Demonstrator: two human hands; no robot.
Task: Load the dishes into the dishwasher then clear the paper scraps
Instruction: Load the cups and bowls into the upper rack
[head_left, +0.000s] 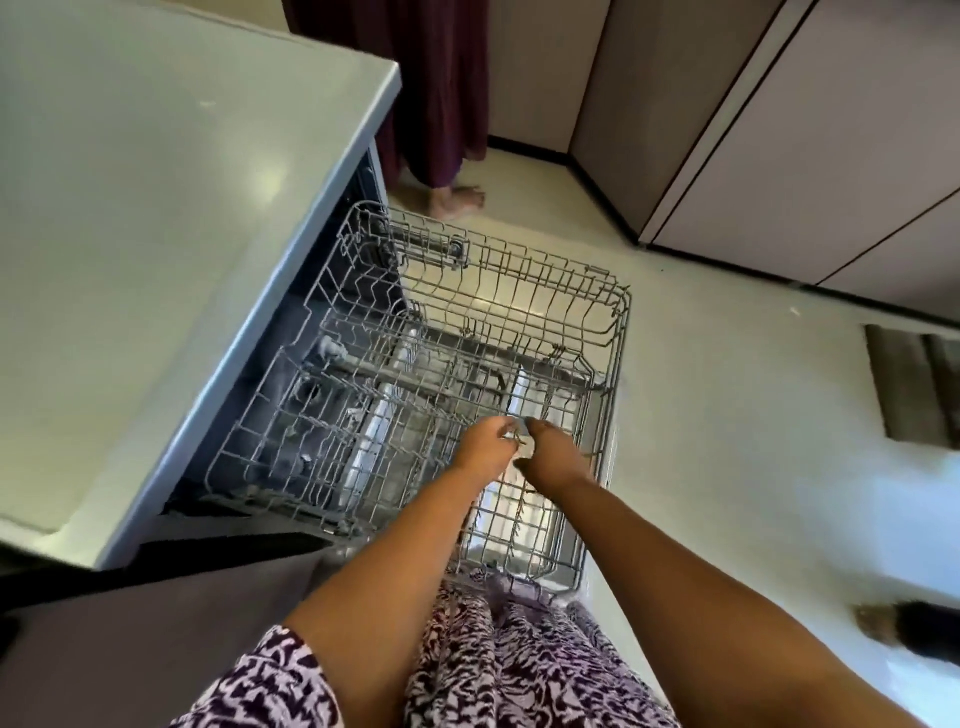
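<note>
1. Nearest us: patterned purple-and-white dress (498, 670) at the bottom edge, w/ both bare forearms reaching fwd over it.
2. Our left hand (485, 444) and right hand (553, 454) meet over the upper rack (613, 332), fingers curled onto the wire tines near its middle; they're just beside each other, nearly touching. Can't tell what's pinched between them, if anything – too blurred.
3. That rack is pulled right out of the dishwasher (332, 322), which sits under the grey countertop (156, 234) on our left. Its long axis runs from the opening out toward the right, over the pale floor (727, 415); no dishes show in it.
4. Lower rack and door show through the wires, dimly.
5. Beyond the rack, another person's bare foot (457, 200) below a maroon skirt (431, 83), near the cabinets (779, 130).
</note>
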